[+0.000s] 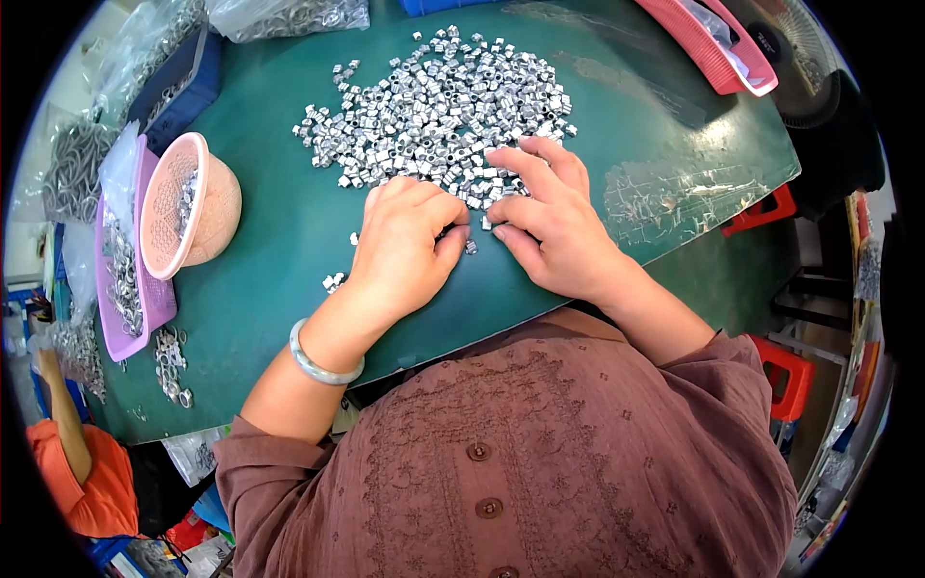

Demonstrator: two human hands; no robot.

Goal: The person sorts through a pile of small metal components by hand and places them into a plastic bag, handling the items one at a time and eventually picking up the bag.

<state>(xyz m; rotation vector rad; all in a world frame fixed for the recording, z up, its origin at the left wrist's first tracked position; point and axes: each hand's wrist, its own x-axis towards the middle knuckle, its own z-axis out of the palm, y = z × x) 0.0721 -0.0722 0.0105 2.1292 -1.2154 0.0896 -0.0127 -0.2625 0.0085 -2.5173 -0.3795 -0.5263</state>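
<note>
A wide heap of small silver metal pieces [434, 106], each with a hole, lies on the green tabletop [279, 231]. At the heap's near edge, my left hand [405, 241] is closed, its fingers curled in toward the thumb; whatever they hold is hidden. My right hand [554, 217] rests just across from it, fingers apart, the upper ones over the heap's edge. One loose metal piece [487, 223] lies by its thumb tip, and another piece [471, 248] sits between the two hands. A few more pieces [333, 282] lie left of my left wrist, which wears a pale bangle [328, 358].
To the left stand a peach basket [220, 217] and a purple basket [159, 299] with metal parts, near a blue bin [198, 91]. Loose hardware [171, 366] lies below them. A pink basket [708, 43] is far right, and red stools [790, 380] stand beyond the table. Another person's orange sleeve [87, 482] shows lower left.
</note>
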